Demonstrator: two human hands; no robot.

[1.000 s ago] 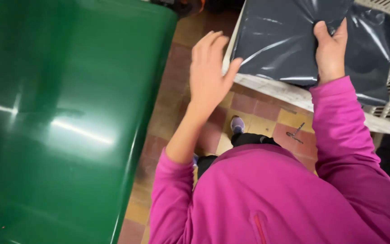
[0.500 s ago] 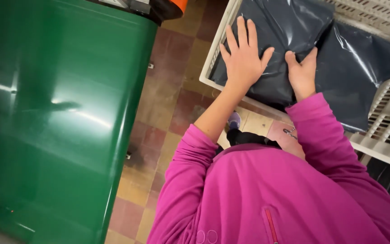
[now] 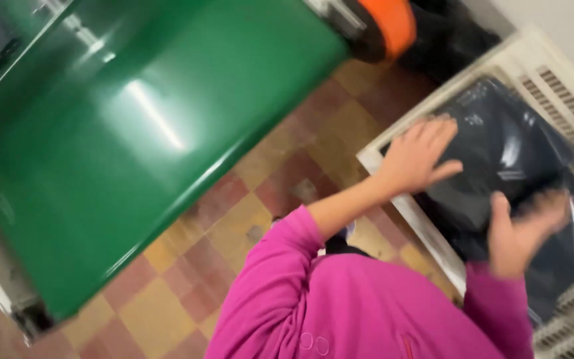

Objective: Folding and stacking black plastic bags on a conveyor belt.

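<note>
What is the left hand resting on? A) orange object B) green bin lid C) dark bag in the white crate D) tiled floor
C: the left hand lies flat, fingers spread, on the dark bag inside the white crate, apart from the green bin.

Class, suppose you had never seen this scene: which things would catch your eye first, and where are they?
A big glossy green bin fills the upper left, over a checkered tile floor. At lower centre a bright pink sleeve leads to the left hand, spread flat on a black bag inside a white crate at right. The right hand is blurred above the bag.
</note>
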